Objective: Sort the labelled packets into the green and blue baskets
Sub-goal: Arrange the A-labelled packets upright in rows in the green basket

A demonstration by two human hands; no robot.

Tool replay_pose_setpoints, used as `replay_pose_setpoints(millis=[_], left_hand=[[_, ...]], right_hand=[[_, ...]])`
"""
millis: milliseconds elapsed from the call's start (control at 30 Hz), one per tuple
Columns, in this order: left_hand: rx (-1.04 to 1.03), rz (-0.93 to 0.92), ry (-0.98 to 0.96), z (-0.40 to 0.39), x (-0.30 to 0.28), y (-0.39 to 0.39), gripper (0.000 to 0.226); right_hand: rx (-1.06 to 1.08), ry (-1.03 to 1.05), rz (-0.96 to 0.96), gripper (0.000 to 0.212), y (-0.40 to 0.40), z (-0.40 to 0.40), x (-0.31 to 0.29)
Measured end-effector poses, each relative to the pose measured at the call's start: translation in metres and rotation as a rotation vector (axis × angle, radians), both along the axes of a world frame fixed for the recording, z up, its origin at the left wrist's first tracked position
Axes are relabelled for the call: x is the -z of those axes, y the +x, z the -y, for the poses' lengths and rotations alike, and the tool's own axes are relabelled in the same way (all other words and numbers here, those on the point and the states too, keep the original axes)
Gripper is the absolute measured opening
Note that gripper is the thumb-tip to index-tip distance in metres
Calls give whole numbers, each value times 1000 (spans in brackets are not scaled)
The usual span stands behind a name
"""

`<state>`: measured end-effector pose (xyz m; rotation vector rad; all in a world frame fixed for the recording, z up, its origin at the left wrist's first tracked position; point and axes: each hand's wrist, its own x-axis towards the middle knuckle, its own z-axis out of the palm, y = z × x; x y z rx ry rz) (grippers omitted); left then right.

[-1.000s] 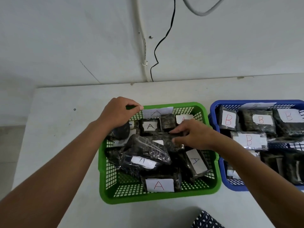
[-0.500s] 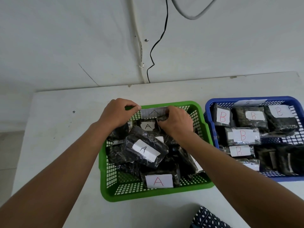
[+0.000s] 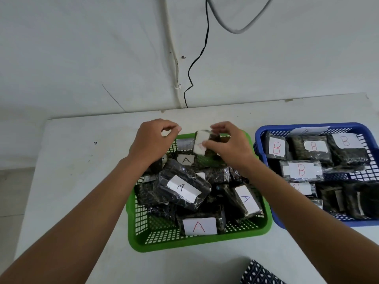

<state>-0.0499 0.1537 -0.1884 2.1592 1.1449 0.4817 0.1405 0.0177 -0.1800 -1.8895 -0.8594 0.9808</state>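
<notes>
White wall with loose cables backs a white table (image 3: 67,181) carrying two mesh baskets side by side. Green basket (image 3: 184,243) holds dark wrapped packets labelled A; blue basket (image 3: 266,132), just to its right, holds packets labelled B.

Right hand (image 3: 231,148) pinches one packet (image 3: 202,145) between thumb and fingers, lifted above the far end of the green basket and tilted, its white label facing up. A red mark shows on that label, but the fingers cover too much to read the letter. Left hand (image 3: 151,144) hovers over the basket's far left corner, fingers curled loosely, thumb and forefinger close together and holding nothing visible.

Judgement: the step in hand is checking this packet's letter. Good practice would be to turn the label fully clear of the fingers, read it, then set the packet down flat in the matching basket, label up, without disturbing the stacked A packet (image 3: 182,188) nearby.
</notes>
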Motion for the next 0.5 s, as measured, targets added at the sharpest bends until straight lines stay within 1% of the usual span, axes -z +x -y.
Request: replay_pose_setpoints(millis=[67,100,133,167,267,300,333,367,433,500], left_hand=[[-2,35,-51,5,-13,8,27],[15,30,-110,8,-20,12,29],[37,32,-208,11,-25,16,32],[44,60,-365,15,-31,21,35],[-10,271,-1010,23,-48,30,45],[-27,340,-1143,24,-51,31,47],[-29,381,-1199,25,-50,30,46],[-21,397,-1202,26,-48,29,43],[2,396,-1146,29,-41,27,36],[-8,393,-1083,32,-34,27,30]], right_hand=[[41,154,-193,56,5,5,-8],[63,212,-267,58,6,6,-10],[78,258,-330,58,6,5,-12],[86,292,-381,55,5,3,-14],[81,348,-459,48,-3,-1,-19],[86,353,-465,46,-5,-1,-21],[104,352,-458,44,-6,-1,-21],[128,347,-442,42,-6,1,-21],[151,324,-412,40,-4,4,-21],[116,278,-389,39,0,8,-20]])
